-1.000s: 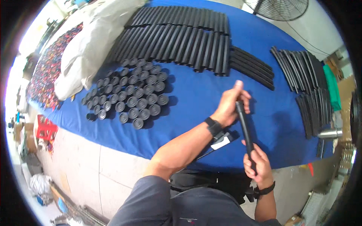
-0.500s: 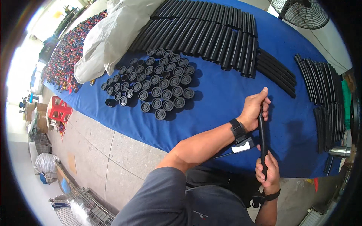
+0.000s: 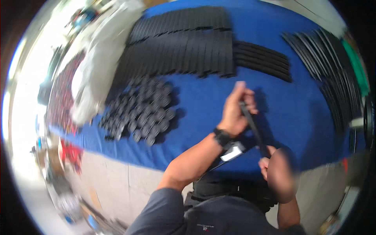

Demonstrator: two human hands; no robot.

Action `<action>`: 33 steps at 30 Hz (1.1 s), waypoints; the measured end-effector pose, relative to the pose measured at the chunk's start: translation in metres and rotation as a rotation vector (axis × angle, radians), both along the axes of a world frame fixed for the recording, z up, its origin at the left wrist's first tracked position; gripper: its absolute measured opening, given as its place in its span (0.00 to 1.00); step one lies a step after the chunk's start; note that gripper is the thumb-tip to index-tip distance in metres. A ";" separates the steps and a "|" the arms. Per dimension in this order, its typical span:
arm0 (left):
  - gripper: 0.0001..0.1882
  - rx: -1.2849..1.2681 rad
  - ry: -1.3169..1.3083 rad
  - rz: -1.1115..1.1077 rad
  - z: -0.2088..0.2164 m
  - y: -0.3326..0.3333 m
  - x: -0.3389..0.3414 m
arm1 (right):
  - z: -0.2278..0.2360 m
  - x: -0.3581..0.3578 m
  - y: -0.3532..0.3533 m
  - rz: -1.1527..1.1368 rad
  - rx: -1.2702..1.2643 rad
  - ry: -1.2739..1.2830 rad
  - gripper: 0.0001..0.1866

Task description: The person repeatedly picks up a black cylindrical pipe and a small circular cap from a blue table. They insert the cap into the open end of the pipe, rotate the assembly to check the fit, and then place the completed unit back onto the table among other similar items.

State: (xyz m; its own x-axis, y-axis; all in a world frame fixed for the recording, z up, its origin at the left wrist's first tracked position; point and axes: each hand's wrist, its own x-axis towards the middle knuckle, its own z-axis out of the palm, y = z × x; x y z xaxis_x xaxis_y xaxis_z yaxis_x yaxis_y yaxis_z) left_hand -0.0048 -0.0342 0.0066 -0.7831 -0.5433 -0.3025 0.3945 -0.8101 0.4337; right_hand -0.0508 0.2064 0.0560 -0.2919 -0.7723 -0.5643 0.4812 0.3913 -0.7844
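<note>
Between my two hands is a slim black tube [image 3: 254, 127], slanting from upper left to lower right above the blue cloth. My left hand [image 3: 235, 111] is closed round its upper end, thumb pointing up. Lower down, my right hand [image 3: 280, 172] grips the other end; much of that hand is smeared, but fingers show curled by the tube. To the left lies a cluster of round black caps [image 3: 147, 107]. Beyond them, black tubes [image 3: 180, 55] are laid side by side in two rows, with several more tubes [image 3: 262, 60] set crosswise at their right end.
A blue cloth [image 3: 203, 117] covers the table. Thin black rods [image 3: 313, 55] lie in bundles at the right. A whitish plastic sheet [image 3: 102, 58] and a heap of small multicoloured pieces [image 3: 64, 96] occupy the left. A red stool [image 3: 70, 154] stands on the floor.
The view has swung to the right and blurred, so the table's contents sit further left. The tube, still in both hands, now slants more; the right hand stays at its lower end.
</note>
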 end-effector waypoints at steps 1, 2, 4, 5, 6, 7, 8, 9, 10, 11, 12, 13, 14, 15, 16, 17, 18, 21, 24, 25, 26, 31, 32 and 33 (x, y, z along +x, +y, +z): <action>0.22 0.070 0.021 -0.011 0.000 -0.003 0.001 | -0.003 -0.005 0.000 0.004 -0.095 -0.251 0.24; 0.22 0.046 0.035 -0.019 -0.002 -0.004 0.000 | -0.012 -0.008 0.001 -0.010 -0.147 -0.477 0.22; 0.20 -0.071 -0.033 -0.035 0.000 -0.002 0.000 | -0.025 -0.013 0.001 0.014 -0.206 -0.586 0.22; 0.19 -0.211 -0.212 0.022 0.010 0.004 -0.004 | -0.020 -0.016 0.001 0.041 -0.223 -0.457 0.22; 0.18 -0.378 -0.232 0.032 0.007 0.005 -0.003 | -0.020 -0.020 0.000 0.181 -0.168 -0.098 0.24; 0.17 -0.539 -0.244 0.058 0.001 0.004 -0.006 | -0.014 -0.018 0.005 0.130 -0.262 0.527 0.25; 0.16 -0.582 -0.298 0.068 0.004 0.008 -0.009 | -0.020 -0.020 0.013 0.135 -0.236 0.916 0.27; 0.15 -0.617 -0.343 0.094 0.004 0.011 -0.010 | -0.029 -0.023 0.018 0.159 -0.184 1.312 0.29; 0.14 -0.724 -0.365 0.070 0.002 0.016 -0.012 | -0.036 -0.028 0.022 0.195 -0.117 1.221 0.29; 0.14 -0.844 -0.396 0.051 0.003 0.018 -0.012 | -0.041 -0.029 0.028 0.173 -0.165 1.108 0.27; 0.14 -1.013 -0.436 -0.004 0.003 0.015 -0.006 | -0.042 -0.027 0.031 0.150 -0.219 1.000 0.24; 0.14 -1.063 -0.495 -0.041 0.005 0.013 -0.001 | -0.043 -0.027 0.034 0.131 -0.275 0.893 0.22; 0.14 -0.993 -0.483 -0.089 0.010 0.012 0.006 | -0.027 -0.031 0.038 0.160 -0.319 0.661 0.20; 0.14 -0.924 -0.467 -0.135 0.014 0.013 0.012 | -0.026 -0.027 0.040 0.129 -0.326 0.407 0.20; 0.14 -0.903 -0.413 -0.153 0.013 0.013 0.018 | -0.023 -0.026 0.041 0.134 -0.277 0.146 0.19; 0.15 -0.877 -0.368 -0.164 0.009 0.011 0.029 | -0.022 -0.022 0.039 0.150 -0.228 -0.121 0.19; 0.15 -0.853 -0.321 -0.180 0.005 0.010 0.033 | -0.022 -0.017 0.040 0.161 -0.237 -0.051 0.17; 0.12 -0.863 -0.328 -0.064 -0.007 0.016 0.027 | -0.045 -0.002 0.042 0.031 -0.395 0.910 0.18; 0.15 -0.887 -0.415 -0.023 -0.011 0.015 0.033 | -0.032 0.000 0.055 0.081 -0.115 1.256 0.20; 0.15 -0.907 -0.440 0.000 -0.016 0.013 0.034 | -0.035 -0.001 0.053 0.114 -0.190 1.064 0.21; 0.17 -0.919 -0.394 0.037 -0.005 0.027 0.025 | -0.043 -0.005 0.052 0.141 -0.242 0.879 0.22; 0.18 -0.905 -0.284 0.002 -0.012 0.021 0.026 | -0.035 -0.008 0.050 0.179 -0.218 -0.082 0.20; 0.18 -0.912 -0.276 0.000 -0.011 0.020 0.026 | -0.039 -0.003 0.050 0.128 -0.238 0.276 0.19; 0.18 -0.918 -0.269 -0.001 -0.011 0.020 0.026 | -0.043 0.003 0.050 0.076 -0.255 0.635 0.19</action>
